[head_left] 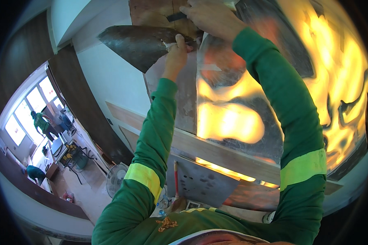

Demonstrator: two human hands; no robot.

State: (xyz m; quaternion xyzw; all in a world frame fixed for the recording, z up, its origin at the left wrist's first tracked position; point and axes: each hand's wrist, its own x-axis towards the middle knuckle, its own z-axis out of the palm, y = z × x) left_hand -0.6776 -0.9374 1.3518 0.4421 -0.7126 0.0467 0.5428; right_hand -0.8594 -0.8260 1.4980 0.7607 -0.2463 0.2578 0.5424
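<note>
1. L hand [176,59] pinches dark-brown sheet [131,43] by its R end, prob. to keep it off brown panel [187,94] below grip.
2. R hand [212,18], up & right of that pinch, wraps dark flat tool [176,16] (exact type unclear), prob. for control.
3. Qty: 2 hands, 1 sheet, 1 tool; 1 fan [116,179], 2 co-workers [41,122] down-left of grip.

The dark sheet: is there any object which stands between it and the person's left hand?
Nothing visible does. The left hand grips the dark sheet directly, at its right end. The right hand, with a dark tool, is higher in the picture, not between them.
</note>
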